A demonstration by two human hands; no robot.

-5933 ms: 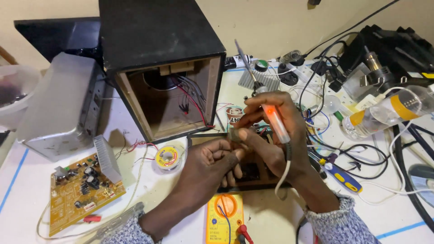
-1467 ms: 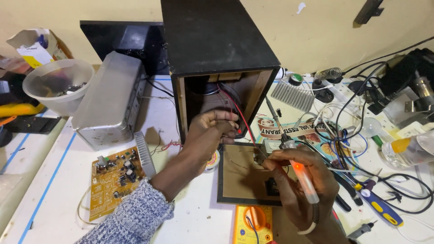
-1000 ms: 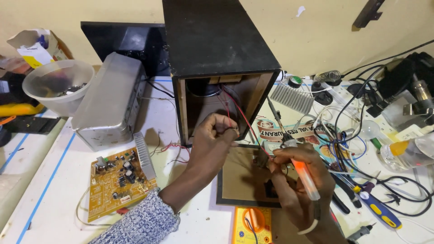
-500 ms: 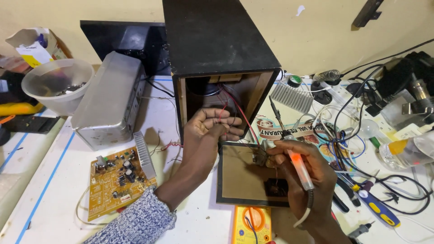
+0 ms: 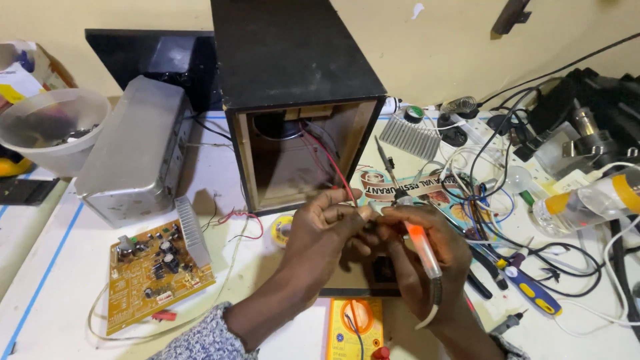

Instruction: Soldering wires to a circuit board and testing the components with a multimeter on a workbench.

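Your two bare hands, the left hand (image 5: 320,233) and the right hand (image 5: 427,257), carry no gloves, rings or watch that show. Your left forearm is bare down to a pushed-up knitted sleeve of speckled grey-and-white yarn (image 5: 207,333) at the bottom edge. A sliver of the same mottled knit (image 5: 507,347) shows at your right forearm.

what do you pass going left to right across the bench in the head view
clear plastic bowl → grey metal case → yellow circuit board → black speaker box → left hand → right hand holding the orange soldering iron → blue-handled screwdriver → clear bottle with an orange band
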